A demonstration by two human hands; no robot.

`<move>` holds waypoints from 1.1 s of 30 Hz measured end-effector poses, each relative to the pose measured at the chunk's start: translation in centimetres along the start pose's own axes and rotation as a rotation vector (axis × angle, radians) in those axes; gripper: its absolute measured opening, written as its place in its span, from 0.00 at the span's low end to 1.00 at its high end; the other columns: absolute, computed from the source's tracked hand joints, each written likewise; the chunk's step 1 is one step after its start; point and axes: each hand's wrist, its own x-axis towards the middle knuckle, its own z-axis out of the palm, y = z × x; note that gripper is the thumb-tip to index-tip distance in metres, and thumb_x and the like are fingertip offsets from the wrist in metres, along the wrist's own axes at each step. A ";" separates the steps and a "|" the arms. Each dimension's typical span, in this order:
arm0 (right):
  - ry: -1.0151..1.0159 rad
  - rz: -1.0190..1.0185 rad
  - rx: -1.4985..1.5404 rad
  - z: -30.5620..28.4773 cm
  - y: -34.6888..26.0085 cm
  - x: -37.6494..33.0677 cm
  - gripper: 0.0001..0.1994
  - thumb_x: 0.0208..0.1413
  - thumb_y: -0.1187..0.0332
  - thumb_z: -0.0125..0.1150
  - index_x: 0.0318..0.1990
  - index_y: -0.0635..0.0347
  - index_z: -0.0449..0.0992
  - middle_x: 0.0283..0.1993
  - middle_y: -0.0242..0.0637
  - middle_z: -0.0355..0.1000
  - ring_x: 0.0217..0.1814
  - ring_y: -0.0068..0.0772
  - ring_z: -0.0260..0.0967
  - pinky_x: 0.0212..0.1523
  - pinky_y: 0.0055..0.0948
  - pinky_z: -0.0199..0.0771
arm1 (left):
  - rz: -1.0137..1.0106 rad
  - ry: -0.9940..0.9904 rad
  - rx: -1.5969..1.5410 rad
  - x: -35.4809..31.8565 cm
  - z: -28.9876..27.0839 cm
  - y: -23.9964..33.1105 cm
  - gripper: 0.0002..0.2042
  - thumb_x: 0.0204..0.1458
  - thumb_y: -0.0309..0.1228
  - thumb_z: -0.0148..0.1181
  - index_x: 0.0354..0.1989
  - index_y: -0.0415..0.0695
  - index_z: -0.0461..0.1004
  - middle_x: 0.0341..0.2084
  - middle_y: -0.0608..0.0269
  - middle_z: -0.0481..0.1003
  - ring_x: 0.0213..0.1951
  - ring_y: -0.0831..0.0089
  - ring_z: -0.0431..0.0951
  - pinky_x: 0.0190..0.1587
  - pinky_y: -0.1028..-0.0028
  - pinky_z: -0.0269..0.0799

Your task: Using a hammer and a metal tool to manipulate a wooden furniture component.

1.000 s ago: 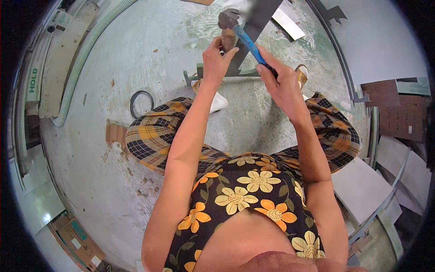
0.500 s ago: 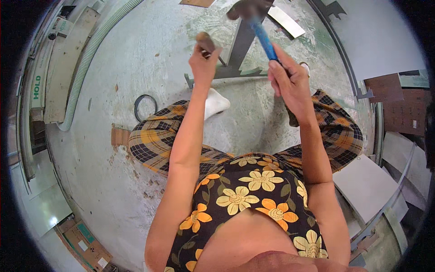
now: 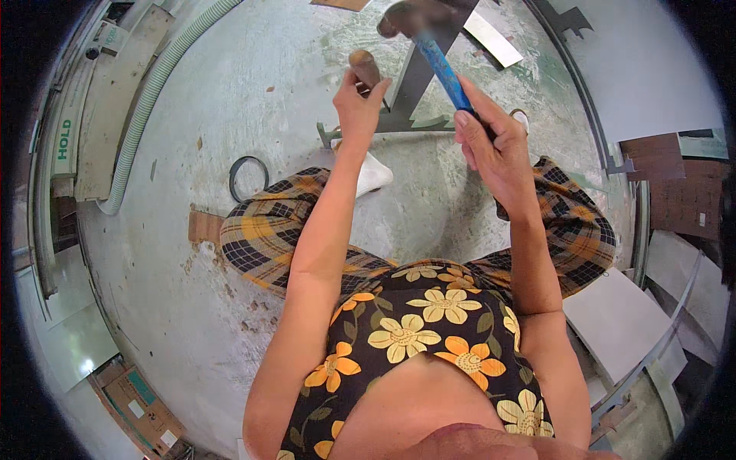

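My left hand (image 3: 359, 107) grips a chisel-like tool with a brown wooden top (image 3: 365, 67), held upright against a dark metal frame piece (image 3: 414, 80) on the concrete floor. My right hand (image 3: 491, 149) is shut on the blue handle of a hammer (image 3: 445, 69). Its head (image 3: 402, 17) is raised, above and to the right of the chisel's top and apart from it. I sit on the floor in plaid trousers with my knees spread.
A green ribbed hose (image 3: 157, 84) curves along the left. A black ring (image 3: 247, 176) and a brown board scrap (image 3: 205, 227) lie by my left knee. White panels (image 3: 613, 322) sit at the right, a cardboard box (image 3: 142, 406) at lower left.
The hammer head was down on the chisel's top a second ago; it has since lifted up and to the right. My left hand has held the chisel in place.
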 end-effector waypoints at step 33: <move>-0.013 -0.024 -0.156 0.6 1.9 0.6 0.19 0.59 0.71 0.56 0.58 0.62 0.70 0.30 0.44 0.71 0.28 0.25 0.63 0.33 0.27 0.69 | 0.112 -0.041 0.016 0.4 -0.4 -1.2 0.16 0.43 0.32 0.71 0.35 0.38 0.73 0.27 0.56 0.79 0.29 0.68 0.79 0.35 0.70 0.73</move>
